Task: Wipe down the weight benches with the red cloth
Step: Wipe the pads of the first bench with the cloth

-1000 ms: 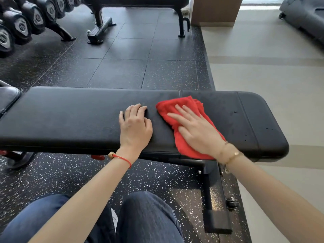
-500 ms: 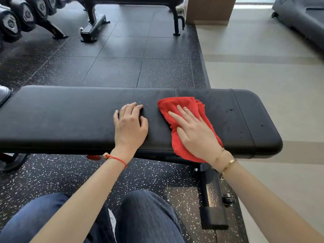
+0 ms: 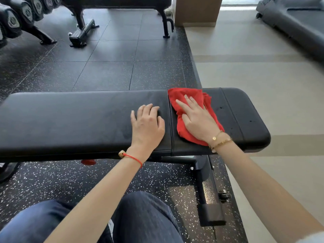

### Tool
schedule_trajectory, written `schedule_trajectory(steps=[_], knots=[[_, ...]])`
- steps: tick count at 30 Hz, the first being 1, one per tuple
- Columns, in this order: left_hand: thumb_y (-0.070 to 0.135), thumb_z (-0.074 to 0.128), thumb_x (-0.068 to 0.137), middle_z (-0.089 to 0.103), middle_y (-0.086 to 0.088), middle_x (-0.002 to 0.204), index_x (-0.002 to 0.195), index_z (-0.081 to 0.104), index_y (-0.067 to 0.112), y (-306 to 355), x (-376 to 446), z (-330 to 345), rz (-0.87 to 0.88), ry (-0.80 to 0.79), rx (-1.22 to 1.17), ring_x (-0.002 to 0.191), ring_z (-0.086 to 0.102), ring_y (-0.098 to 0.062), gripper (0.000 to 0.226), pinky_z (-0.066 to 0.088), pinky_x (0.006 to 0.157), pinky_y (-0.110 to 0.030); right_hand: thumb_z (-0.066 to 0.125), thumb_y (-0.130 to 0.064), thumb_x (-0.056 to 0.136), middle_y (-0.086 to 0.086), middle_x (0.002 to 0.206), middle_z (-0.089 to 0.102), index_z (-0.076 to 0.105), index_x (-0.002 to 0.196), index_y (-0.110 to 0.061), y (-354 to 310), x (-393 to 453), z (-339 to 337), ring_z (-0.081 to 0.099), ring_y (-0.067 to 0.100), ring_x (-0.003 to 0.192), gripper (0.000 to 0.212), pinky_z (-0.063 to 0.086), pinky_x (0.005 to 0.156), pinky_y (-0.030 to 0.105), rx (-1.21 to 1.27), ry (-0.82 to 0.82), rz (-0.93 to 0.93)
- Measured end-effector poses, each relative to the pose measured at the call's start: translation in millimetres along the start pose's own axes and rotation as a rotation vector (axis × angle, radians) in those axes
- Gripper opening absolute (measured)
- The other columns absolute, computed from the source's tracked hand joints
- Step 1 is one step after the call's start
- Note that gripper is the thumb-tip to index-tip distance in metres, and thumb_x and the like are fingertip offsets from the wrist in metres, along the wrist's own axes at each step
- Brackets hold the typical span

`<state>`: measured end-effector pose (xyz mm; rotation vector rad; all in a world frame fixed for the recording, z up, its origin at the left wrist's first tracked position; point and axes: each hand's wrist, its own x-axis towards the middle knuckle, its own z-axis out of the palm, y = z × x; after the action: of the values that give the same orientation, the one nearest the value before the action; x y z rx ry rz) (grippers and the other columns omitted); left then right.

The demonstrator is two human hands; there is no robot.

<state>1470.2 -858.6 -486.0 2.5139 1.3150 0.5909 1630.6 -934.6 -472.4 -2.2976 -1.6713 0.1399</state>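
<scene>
A black padded weight bench (image 3: 70, 120) lies flat across the view in front of me. The red cloth (image 3: 185, 99) is spread on its right section, just past the seam between the two pads. My right hand (image 3: 198, 118) presses flat on the cloth with straight fingers pointing up and left. My left hand (image 3: 147, 125) rests on the long pad just left of the seam, its fingers bent at the tips against the padding, holding nothing.
The bench's black frame and foot (image 3: 208, 199) stand on speckled rubber flooring below the right end. A second bench (image 3: 115, 2) and a dumbbell rack (image 3: 19, 18) are at the back left. A wooden pillar (image 3: 198, 11) and grey machine (image 3: 294, 20) border the beige floor.
My right hand has slid the red cloth rightward and toward the far edge, past the seam onto the right pad. My left hand has stayed beside the seam.
</scene>
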Motion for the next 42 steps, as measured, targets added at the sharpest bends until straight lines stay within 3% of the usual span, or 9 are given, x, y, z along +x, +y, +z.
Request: schedule_trajectory(steps=[4, 11, 14, 19, 24, 29, 38, 42], knots=[[0.027, 0.042, 0.096, 0.044, 0.000, 0.149, 0.138, 0.050, 0.019, 20, 3, 15, 0.045, -0.030, 0.024, 0.142, 0.031, -0.021, 0.043, 0.015, 0.120, -0.052, 0.040, -0.015, 0.097, -0.001, 0.162, 0.016, 0.028, 0.151, -0.028, 16, -42, -7, 0.010, 0.015, 0.150, 0.057, 0.005, 0.119, 0.031, 0.029, 0.020, -0.042], [0.029, 0.042, 0.095, 0.048, -0.002, 0.146, 0.136, 0.051, 0.019, 20, -1, 21, 0.057, 0.014, 0.045, 0.140, 0.036, -0.025, 0.044, 0.020, 0.118, -0.056, 0.033, -0.018, 0.100, 0.009, 0.163, 0.009, 0.022, 0.154, -0.022, 69, 25, -23, 0.008, 0.022, 0.151, 0.055, 0.007, 0.122, 0.042, -0.020, 0.022, 0.304], [0.029, 0.044, 0.093, 0.051, -0.001, 0.143, 0.133, 0.054, 0.019, 21, -1, 20, 0.055, 0.037, 0.036, 0.138, 0.038, -0.024, 0.043, 0.022, 0.117, -0.056, 0.033, -0.020, 0.100, 0.011, 0.163, 0.009, 0.021, 0.154, -0.022, 58, 38, -20, 0.008, 0.023, 0.151, 0.055, 0.006, 0.121, 0.042, -0.052, 0.005, 0.262], [0.029, 0.047, 0.093, 0.052, -0.001, 0.143, 0.132, 0.055, 0.019, 20, -2, 20, 0.059, 0.050, 0.028, 0.137, 0.039, -0.024, 0.042, 0.022, 0.117, -0.055, 0.039, -0.018, 0.098, 0.006, 0.161, 0.017, 0.027, 0.152, -0.024, 39, -27, -11, 0.013, 0.020, 0.150, 0.055, 0.010, 0.121, 0.037, -0.044, 0.048, 0.085], [0.030, 0.046, 0.095, 0.050, -0.001, 0.144, 0.134, 0.054, 0.019, 17, -2, 19, 0.068, 0.043, 0.024, 0.139, 0.038, -0.023, 0.042, 0.022, 0.118, -0.055, 0.040, -0.018, 0.098, 0.005, 0.161, 0.020, 0.029, 0.151, -0.025, 66, -70, -17, 0.016, 0.021, 0.149, 0.055, 0.011, 0.120, 0.039, -0.071, 0.122, 0.250], [0.030, 0.045, 0.096, 0.048, -0.002, 0.147, 0.137, 0.052, 0.019, 18, -3, 21, 0.068, 0.032, 0.026, 0.141, 0.035, -0.024, 0.044, 0.019, 0.120, -0.054, 0.032, -0.018, 0.101, 0.010, 0.162, 0.010, 0.023, 0.153, -0.022, 112, -35, -38, 0.009, 0.024, 0.150, 0.053, 0.004, 0.122, 0.038, 0.015, 0.101, 0.506], [0.029, 0.045, 0.097, 0.047, -0.003, 0.148, 0.140, 0.051, 0.018, 18, -4, 19, 0.072, 0.020, 0.033, 0.142, 0.034, -0.025, 0.045, 0.018, 0.120, -0.054, 0.033, -0.022, 0.100, 0.003, 0.163, 0.012, 0.024, 0.153, -0.029, 98, -85, -26, 0.008, 0.018, 0.150, 0.054, 0.005, 0.120, 0.041, 0.000, 0.158, 0.487], [0.028, 0.044, 0.098, 0.046, -0.004, 0.150, 0.141, 0.049, 0.017, 19, -5, 20, 0.071, 0.009, 0.045, 0.144, 0.032, -0.026, 0.045, 0.017, 0.121, -0.055, 0.031, -0.022, 0.100, 0.004, 0.163, 0.009, 0.022, 0.153, -0.029, 108, -58, -30, 0.006, 0.019, 0.151, 0.054, 0.003, 0.121, 0.039, 0.042, 0.121, 0.509]])
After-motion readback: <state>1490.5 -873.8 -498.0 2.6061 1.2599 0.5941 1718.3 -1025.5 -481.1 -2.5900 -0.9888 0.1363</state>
